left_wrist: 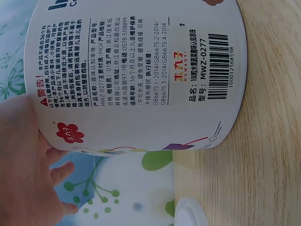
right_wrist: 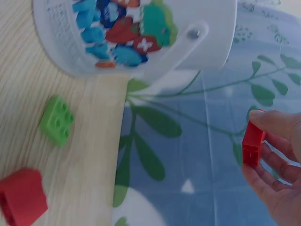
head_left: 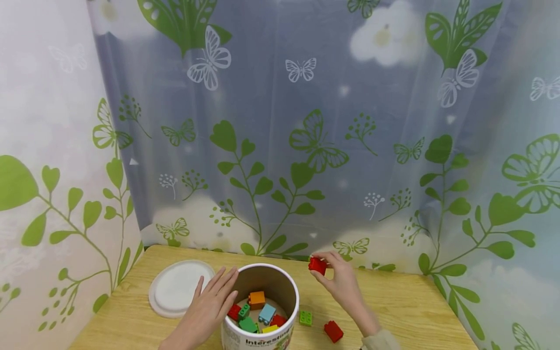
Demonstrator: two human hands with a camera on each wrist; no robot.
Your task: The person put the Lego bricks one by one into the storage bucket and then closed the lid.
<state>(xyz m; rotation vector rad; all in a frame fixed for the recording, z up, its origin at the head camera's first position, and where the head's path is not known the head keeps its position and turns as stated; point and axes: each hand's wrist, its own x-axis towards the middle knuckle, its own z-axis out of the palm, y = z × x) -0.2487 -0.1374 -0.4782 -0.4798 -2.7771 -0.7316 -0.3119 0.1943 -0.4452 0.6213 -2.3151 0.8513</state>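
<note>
A white round bucket [head_left: 258, 338] with printed sides holds several toy bricks, among them an orange brick [head_left: 256, 300], a light blue brick [head_left: 267, 313] and a green brick [head_left: 248, 324]. My left hand [head_left: 209, 305] rests against the bucket's left rim with its fingers extended. To the right of the bucket, above the table, my right hand [head_left: 343, 282] pinches a red toy brick [head_left: 317, 265] between thumb and fingers; the right wrist view also shows this red brick [right_wrist: 254, 143]. Below that hand, a light green brick [head_left: 306, 318] and another red brick [head_left: 334, 331] lie on the table.
A white round lid [head_left: 181, 287] lies on the wooden table [head_left: 393, 311], left of the bucket. Behind the table hangs a curtain [head_left: 271, 146] printed with leaves and butterflies. The bucket's white handle [right_wrist: 176, 52] hangs at its side.
</note>
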